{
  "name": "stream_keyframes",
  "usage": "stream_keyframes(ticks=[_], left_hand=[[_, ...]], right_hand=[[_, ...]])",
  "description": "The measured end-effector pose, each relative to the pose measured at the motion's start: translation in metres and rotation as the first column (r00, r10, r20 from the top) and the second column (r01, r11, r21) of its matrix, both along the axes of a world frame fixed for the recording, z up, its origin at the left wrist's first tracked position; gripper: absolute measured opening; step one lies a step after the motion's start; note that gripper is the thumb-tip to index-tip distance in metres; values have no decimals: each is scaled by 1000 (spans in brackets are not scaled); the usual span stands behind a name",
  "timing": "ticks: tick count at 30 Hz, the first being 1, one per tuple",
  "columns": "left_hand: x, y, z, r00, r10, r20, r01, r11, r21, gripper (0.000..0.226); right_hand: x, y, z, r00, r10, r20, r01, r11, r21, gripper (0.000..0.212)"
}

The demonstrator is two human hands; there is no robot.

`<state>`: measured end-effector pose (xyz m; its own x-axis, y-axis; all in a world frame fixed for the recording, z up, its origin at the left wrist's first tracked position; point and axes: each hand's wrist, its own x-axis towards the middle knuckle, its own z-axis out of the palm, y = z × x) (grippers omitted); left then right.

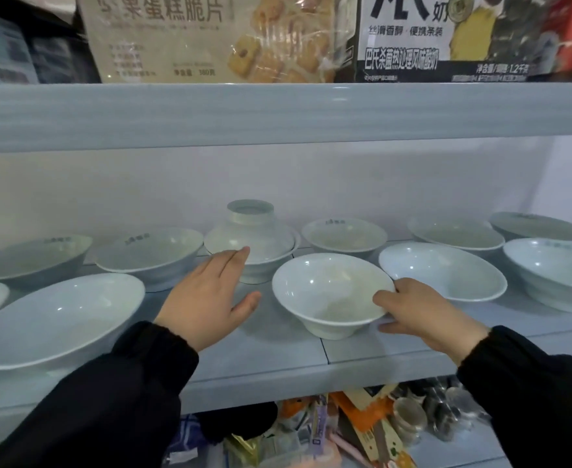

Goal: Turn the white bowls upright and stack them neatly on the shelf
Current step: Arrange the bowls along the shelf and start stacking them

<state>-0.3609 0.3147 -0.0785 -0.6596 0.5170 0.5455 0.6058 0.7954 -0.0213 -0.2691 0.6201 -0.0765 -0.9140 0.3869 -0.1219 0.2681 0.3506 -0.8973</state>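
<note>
Several white bowls stand upright on the pale shelf [277, 359]. At the middle back one bowl lies upside down [250, 231] on top of an upright bowl [261, 270]. My left hand [206, 298] reaches toward that pair with straight fingers, its fingertips at the inverted bowl's rim. My right hand [423, 312] grips the right rim of an upright bowl [328, 295] at the shelf's front middle, thumb over the rim and fingers under it.
More upright bowls flank the pair: a large one at the front left [54, 319], others at the back left [149, 255] and right [443, 271]. The upper shelf's front edge [277, 113] hangs low overhead with food boxes on it. Clutter fills the shelf below [362, 430].
</note>
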Motion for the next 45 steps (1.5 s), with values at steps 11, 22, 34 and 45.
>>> stream_keyframes(ticks=[11,22,34,45], left_hand=[[-93,36,59,997,49,59,-32,967,-252,97],[-119,37,51,990,119,73,-78,906,-416,129],[-119,42,57,991,120,53,-87,906,-415,129],[-98,20,74,993,115,-31,-119,945,-304,109]], right_hand=[[-17,-24,79,929,366,-43,-120,411,904,74],[-54,-34,62,826,563,-33,-215,369,904,69],[-69,-34,54,795,605,-41,-244,380,892,65],[-72,-29,51,798,598,-74,-219,402,889,74]])
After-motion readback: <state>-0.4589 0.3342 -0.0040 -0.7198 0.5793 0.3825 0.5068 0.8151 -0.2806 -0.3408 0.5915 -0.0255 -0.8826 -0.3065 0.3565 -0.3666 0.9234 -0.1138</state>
